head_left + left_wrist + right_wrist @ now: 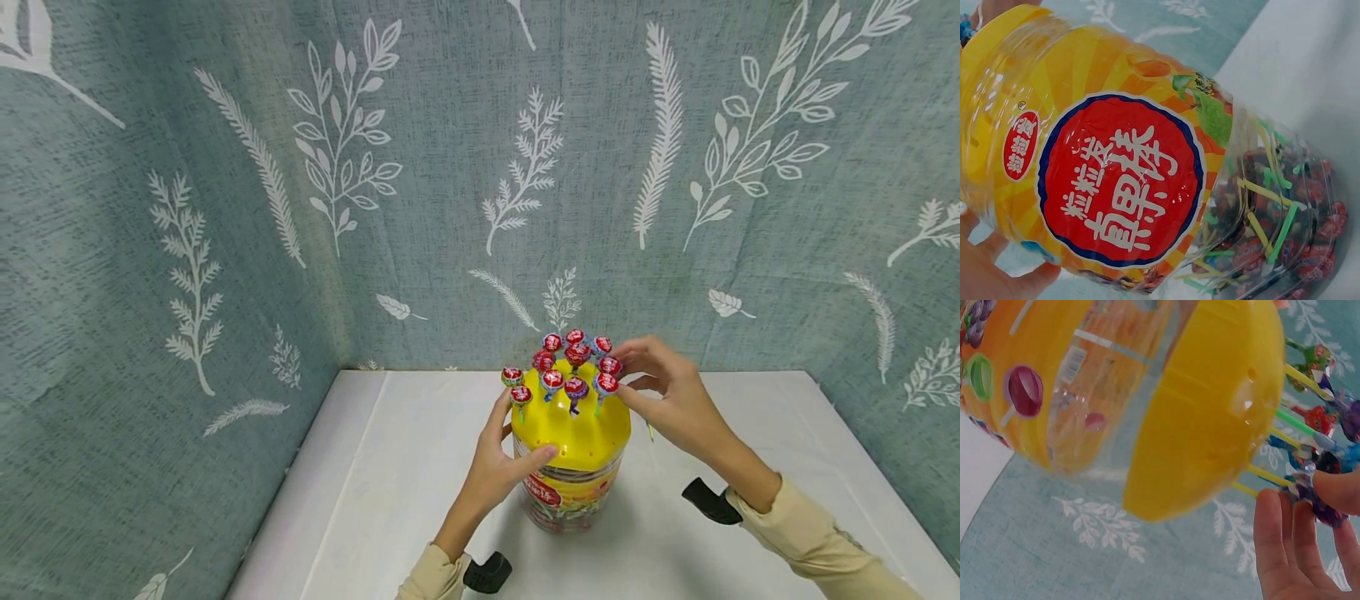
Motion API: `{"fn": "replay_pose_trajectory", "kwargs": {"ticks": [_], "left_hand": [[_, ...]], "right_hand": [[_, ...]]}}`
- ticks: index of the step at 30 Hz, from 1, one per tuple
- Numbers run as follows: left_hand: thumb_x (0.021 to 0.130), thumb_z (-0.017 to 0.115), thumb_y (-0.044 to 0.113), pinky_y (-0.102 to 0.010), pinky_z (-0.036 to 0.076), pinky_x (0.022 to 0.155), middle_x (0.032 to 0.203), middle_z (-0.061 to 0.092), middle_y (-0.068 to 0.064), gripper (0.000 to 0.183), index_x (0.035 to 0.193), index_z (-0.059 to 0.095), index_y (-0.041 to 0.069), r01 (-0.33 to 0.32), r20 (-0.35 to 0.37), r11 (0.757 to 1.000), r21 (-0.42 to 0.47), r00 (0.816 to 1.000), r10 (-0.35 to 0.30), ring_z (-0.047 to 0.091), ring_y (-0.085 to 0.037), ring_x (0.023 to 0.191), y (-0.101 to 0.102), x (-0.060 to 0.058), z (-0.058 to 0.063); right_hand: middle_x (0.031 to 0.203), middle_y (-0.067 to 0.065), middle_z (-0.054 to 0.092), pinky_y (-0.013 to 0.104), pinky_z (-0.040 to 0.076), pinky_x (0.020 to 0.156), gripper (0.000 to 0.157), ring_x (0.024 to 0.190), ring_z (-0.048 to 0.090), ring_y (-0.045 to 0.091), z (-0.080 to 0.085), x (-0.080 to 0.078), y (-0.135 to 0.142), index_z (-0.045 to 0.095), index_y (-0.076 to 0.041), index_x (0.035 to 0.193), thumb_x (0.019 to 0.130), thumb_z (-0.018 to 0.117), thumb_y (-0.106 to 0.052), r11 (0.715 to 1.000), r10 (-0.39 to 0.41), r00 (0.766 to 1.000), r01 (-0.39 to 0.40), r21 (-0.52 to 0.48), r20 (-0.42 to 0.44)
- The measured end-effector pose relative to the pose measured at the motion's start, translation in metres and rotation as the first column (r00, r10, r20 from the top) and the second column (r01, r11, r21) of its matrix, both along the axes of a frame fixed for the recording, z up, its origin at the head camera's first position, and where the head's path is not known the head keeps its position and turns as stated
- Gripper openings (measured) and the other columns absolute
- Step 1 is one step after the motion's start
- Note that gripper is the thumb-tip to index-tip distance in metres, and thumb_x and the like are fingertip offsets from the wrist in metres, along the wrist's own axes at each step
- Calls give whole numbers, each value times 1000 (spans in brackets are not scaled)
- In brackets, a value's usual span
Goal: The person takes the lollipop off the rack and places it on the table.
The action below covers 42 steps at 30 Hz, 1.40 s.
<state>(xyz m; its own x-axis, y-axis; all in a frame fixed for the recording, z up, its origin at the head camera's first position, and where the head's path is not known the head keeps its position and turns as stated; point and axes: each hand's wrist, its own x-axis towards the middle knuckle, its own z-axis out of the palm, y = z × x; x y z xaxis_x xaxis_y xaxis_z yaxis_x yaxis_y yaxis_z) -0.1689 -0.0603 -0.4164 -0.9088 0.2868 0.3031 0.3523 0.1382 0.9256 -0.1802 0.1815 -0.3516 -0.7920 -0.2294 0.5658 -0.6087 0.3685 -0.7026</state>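
Note:
A large clear plastic jar (1122, 181) with a yellow printed label stands upright, and loose lollipops show through its lower part. Wrapped lollipops (576, 387) stick up by their stems from its domed yellow lid (573, 437). My left hand (498, 467) holds the lid's near left side, thumb across the front. At the right edge of the lid, my right hand (667, 396) pinches a purple-wrapped lollipop (1325, 512) between thumb and fingers. A short yellow-green stick (650, 431) pokes out below that hand in the head view.
The jar stands on a white-covered table (390, 483). Grey-green cloth (450, 167) with white leaf prints rises behind the table and along both sides. A black strap end (487, 572) sits by the left wrist, another (711, 502) by the right.

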Motion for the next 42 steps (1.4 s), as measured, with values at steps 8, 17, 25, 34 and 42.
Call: {"fn": "replay_pose_trajectory", "kwargs": {"ticks": [8,17,25,34,42], "left_hand": [[81,74,32,-50,32,105,147,36,-1,83,148,28,16,-2,-3,1000,-6,1000,2,30,-22,135,1,-6,-10],[80,74,36,-47,33,104,146,34,10,82,147,27,34,-11,-35,1000,4,999,12,29,-15,135,0,-20,-37],[80,74,32,-49,32,105,147,35,4,83,149,27,24,-13,-26,1000,3,1000,13,29,-19,135,-1,-10,-19],[82,73,30,-50,31,105,147,36,-1,84,149,26,13,1,2,1000,1,1000,-1,30,-22,135,-2,-1,-3],[81,74,33,-48,32,105,148,34,7,84,149,25,28,-15,-30,1000,4,999,15,29,-16,135,-2,-17,-34]], "right_hand": [[100,11,64,24,54,71,44,89,61,10,-8,-4,-7,51,-3,116,78,62,19,998,5,1000,-5,-59,3],[103,11,64,24,54,70,42,91,60,8,-9,-5,-8,51,-4,117,81,62,16,998,-25,1000,25,-57,6],[103,10,64,21,53,71,42,90,60,10,4,-2,-6,52,-5,118,81,64,12,995,-51,999,50,-85,-14],[99,7,64,20,54,70,42,85,62,11,11,-1,4,55,-5,119,81,66,10,992,-57,998,53,-118,-29],[99,1,64,20,54,68,44,83,62,11,4,-4,23,56,-4,121,80,68,9,991,-98,995,96,-92,-9]]}}
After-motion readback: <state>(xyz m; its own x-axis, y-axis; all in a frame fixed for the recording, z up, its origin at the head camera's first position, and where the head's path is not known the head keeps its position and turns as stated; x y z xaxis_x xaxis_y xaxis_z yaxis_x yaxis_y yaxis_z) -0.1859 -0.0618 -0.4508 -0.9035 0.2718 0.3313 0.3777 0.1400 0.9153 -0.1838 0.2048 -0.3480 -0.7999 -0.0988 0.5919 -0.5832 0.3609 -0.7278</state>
